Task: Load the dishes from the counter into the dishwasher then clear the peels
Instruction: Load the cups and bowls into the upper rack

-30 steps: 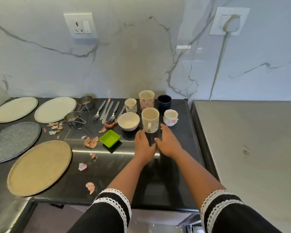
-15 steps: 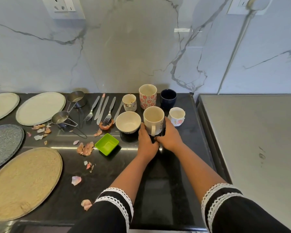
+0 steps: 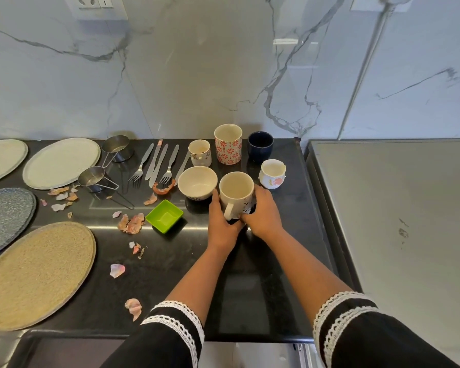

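Both hands wrapped around white mug (image 3: 236, 193): left hand (image 3: 222, 224) curled on its left wall beside the handle, right hand (image 3: 263, 216) cupping the right wall and lower front. Mug upright on black counter (image 3: 250, 274), base apparently in contact with the surface, near the front of the cup cluster, just right of white bowl (image 3: 197, 183) and just left of small floral cup (image 3: 272, 173).

Handling notes, by judgement:
- Glazed ceramic: rigid, moderately heavy, smooth, breakable on impact.
- Preferred hold: handle loop on the near side, or opposing palms on the body as now.
- Lift straight up to clear bowl and floral cup; contact with either risks chipping.
- Empty interior visible; no spill hazard.

Remaining on counter: red-flowered tumbler (image 3: 228, 143), dark blue cup (image 3: 260, 146), small patterned cup (image 3: 199, 152), forks and knives (image 3: 161, 163), two steel measuring cups (image 3: 94, 177), green square dish (image 3: 164, 215), four plates at left including tan plate (image 3: 37, 272), scattered onion peels (image 3: 132, 223). Dishwasher not in view.

Change against earlier frames: one second ago, both hands flat on counter short of the mug; half a second ago, hands reaching its sides; now closed fully around it. Camera tilted further down and nearer. All other items unmoved.
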`<state>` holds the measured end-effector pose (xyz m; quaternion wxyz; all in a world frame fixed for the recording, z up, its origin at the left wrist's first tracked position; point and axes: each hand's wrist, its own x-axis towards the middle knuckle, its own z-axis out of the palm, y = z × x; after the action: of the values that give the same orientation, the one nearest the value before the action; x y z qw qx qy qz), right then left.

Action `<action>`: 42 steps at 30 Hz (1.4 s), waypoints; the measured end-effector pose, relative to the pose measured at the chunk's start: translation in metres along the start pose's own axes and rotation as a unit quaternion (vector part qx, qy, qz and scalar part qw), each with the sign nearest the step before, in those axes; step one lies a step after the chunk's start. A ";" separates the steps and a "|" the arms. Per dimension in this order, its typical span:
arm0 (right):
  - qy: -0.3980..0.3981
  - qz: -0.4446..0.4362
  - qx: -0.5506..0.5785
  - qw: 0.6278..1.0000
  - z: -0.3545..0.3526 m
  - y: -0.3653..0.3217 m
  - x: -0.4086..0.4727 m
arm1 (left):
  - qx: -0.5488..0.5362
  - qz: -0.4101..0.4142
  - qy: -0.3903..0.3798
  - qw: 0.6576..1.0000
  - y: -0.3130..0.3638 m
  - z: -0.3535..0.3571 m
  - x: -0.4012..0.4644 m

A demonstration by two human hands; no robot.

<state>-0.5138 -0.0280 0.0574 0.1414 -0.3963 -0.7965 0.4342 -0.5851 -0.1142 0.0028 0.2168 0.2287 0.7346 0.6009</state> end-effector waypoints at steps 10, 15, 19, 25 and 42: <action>0.014 -0.038 0.017 0.999 -0.033 0.025 -0.062 | -0.050 0.056 0.011 0.997 0.014 0.021 -0.075; 0.043 -0.065 0.058 0.995 -0.066 0.048 -0.110 | -0.050 0.081 -0.014 0.995 0.026 0.043 -0.125; 0.061 -0.096 0.092 0.989 -0.099 0.074 -0.154 | -0.043 0.106 -0.038 0.993 0.039 0.069 -0.173; 0.109 -0.080 0.095 0.986 -0.156 0.120 -0.228 | -0.062 0.104 -0.106 0.987 0.050 0.122 -0.249; 0.189 0.071 0.155 0.967 -0.284 0.263 -0.406 | -0.047 0.040 -0.309 0.949 0.054 0.269 -0.424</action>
<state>0.0438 -0.0887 0.0598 0.3179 -0.5000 -0.6481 0.4785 -0.0817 -0.1470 0.0252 0.4196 0.4214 0.5928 0.5431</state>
